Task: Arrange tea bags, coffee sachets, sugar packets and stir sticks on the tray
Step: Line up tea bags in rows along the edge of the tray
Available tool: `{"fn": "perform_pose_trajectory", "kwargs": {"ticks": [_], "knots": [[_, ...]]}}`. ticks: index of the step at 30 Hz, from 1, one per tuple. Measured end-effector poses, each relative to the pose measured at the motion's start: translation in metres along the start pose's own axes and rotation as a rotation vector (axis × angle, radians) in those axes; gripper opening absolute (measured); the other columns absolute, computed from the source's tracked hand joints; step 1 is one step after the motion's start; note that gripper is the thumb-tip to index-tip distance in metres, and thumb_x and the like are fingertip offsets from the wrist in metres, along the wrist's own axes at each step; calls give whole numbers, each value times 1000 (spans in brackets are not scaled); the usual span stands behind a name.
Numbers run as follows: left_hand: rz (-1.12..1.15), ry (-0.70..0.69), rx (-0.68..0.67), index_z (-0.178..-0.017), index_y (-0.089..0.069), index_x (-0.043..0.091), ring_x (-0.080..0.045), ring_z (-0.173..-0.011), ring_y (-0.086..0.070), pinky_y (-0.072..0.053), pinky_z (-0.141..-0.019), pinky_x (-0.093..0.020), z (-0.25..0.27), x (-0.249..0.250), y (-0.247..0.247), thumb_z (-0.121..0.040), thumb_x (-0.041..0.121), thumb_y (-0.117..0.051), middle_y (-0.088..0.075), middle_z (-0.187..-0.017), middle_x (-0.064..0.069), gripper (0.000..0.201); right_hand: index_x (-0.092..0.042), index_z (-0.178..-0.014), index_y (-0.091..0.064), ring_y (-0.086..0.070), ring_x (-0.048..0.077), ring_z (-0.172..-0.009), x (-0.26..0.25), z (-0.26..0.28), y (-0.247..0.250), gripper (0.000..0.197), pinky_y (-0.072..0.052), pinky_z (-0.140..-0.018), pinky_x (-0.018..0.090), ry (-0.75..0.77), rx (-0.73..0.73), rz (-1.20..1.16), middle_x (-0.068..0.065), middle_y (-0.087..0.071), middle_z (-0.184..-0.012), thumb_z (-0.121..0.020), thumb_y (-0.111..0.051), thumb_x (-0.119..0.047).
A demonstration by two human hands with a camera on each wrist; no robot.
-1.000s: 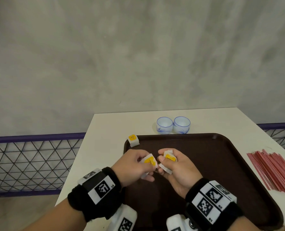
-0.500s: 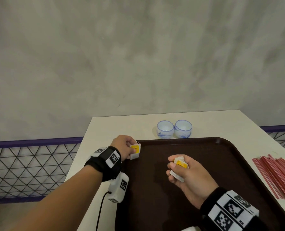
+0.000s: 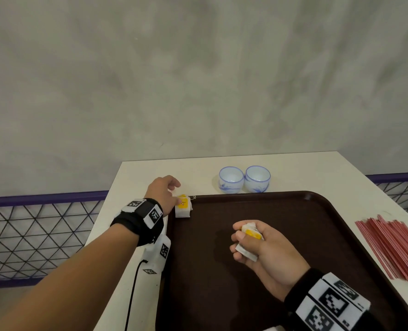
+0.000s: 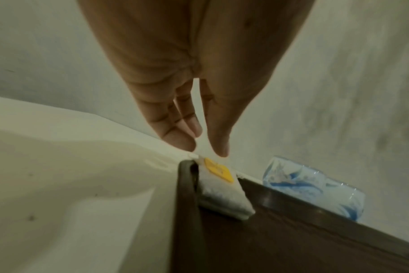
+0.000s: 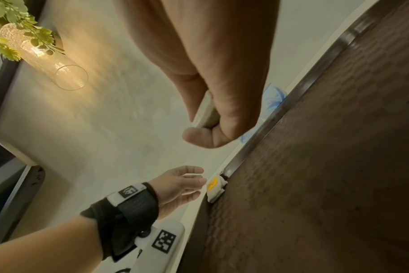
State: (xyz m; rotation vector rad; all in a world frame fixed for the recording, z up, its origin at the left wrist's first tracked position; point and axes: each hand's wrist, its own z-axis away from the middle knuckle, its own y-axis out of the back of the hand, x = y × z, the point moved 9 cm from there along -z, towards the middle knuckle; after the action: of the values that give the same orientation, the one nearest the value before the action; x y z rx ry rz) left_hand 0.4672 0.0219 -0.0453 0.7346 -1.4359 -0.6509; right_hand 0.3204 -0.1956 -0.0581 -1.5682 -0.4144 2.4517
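Note:
White tea bags with yellow tags (image 3: 183, 207) (image 4: 222, 190) (image 5: 214, 186) are stacked in the far left corner of the dark brown tray (image 3: 293, 235) (image 4: 292, 240) (image 5: 327, 166), leaning on its rim. My left hand (image 3: 167, 192) (image 4: 206, 146) (image 5: 187, 182) hovers just beside that stack with fingers straight, holding nothing. My right hand (image 3: 250, 244) (image 5: 213, 125) is over the tray's middle, fingers curled round a small bunch of tea bags (image 3: 249, 235) (image 5: 206, 112).
Two small white-and-blue cups (image 3: 244, 179) (image 4: 315, 188) stand on the white table (image 3: 150, 173) behind the tray. A pile of red stir sticks (image 3: 394, 247) lies right of the tray. A glass vase with leaves (image 5: 35, 48) shows in the right wrist view.
My left hand carried a tea bag from my right hand to the tray's far left corner, set it on the bag there and let go. The right hand stayed put.

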Motion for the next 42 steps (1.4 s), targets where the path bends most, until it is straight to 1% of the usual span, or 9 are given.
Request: {"fn": "perform_pose_trajectory", "kwargs": {"ticks": [4,9,13,16,19,24,33,37,42], "knots": [[52,-135,-69,-107,-61,20,-11,-77,-55,-40,-75,-21,28,35,17,-84,23,-68,-58,-104,3,24,-6,-112,-60,-64,25,-77,-3,2,-15,21,-55,-61,30,-22,-92,-119,17,-64,-96,-95,-49,-2],[317,-391,-464,-111,-65,19,-8,-75,-59,-51,-67,-19,110,109,4,-87,31,-63,-67,-98,-4,26,-3,-117,-55,-65,23,-73,-9,14,-45,23,-55,-60,27,7,-281,-72,15,-68,-96,-94,-52,-1],[443,-453,-530,-95,-69,15,-15,-60,-60,-49,-61,-25,143,124,-2,-77,31,-71,-68,-82,-7,24,-2,-125,-49,-64,22,-68,-9,23,-62,53,-53,-57,25,32,-374,-28,11,-65,-84,-73,-60,0],[443,-437,-448,-84,-72,12,-14,-67,-64,-52,-68,-31,137,116,4,-75,24,-71,-70,-76,-2,15,-7,-136,-41,-65,24,-71,-6,27,-60,67,-54,-60,26,30,-387,-13,15,-66,-93,-73,-62,1],[473,-425,-463,-89,-73,10,-23,-78,-67,-53,-77,-33,134,109,8,-74,22,-73,-73,-87,-8,19,-6,-127,-50,-66,24,-73,-5,32,-58,50,-54,-61,27,28,-368,-2,22,-68,-99,-78,-63,-2],[540,-395,-538,-96,-71,10,-13,-78,-64,-53,-80,-25,133,101,10,-72,5,-73,-71,-86,-5,25,7,-119,-47,-67,26,-68,-7,31,-46,28,-55,-56,26,12,-271,-109,22,-69,-92,-91,-50,4],[447,-363,-573,-93,-61,10,-3,-58,-49,-44,-55,-16,130,100,7,-83,12,-70,-59,-72,10,14,8,-112,-56,-62,19,-60,-10,23,-41,23,-53,-53,22,-23,-233,-296,17,-62,-76,-94,-47,-4],[693,-208,-729,-110,-57,-1,-12,-74,-57,-49,-60,-20,132,93,-2,-75,27,-70,-62,-91,-5,46,10,-112,-55,-61,19,-60,-11,20,-40,24,-52,-51,22,-20,-218,-348,19,-63,-78,-95,-45,-4],[908,-101,-772,-112,-61,1,-16,-80,-62,-52,-65,-22,131,87,-4,-74,-6,-54,-65,-101,-11,39,9,-107,-57,-61,20,-61,-12,18,-39,21,-53,-51,21,-15,-198,-389,18,-65,-77,-96,-45,-4]]}}
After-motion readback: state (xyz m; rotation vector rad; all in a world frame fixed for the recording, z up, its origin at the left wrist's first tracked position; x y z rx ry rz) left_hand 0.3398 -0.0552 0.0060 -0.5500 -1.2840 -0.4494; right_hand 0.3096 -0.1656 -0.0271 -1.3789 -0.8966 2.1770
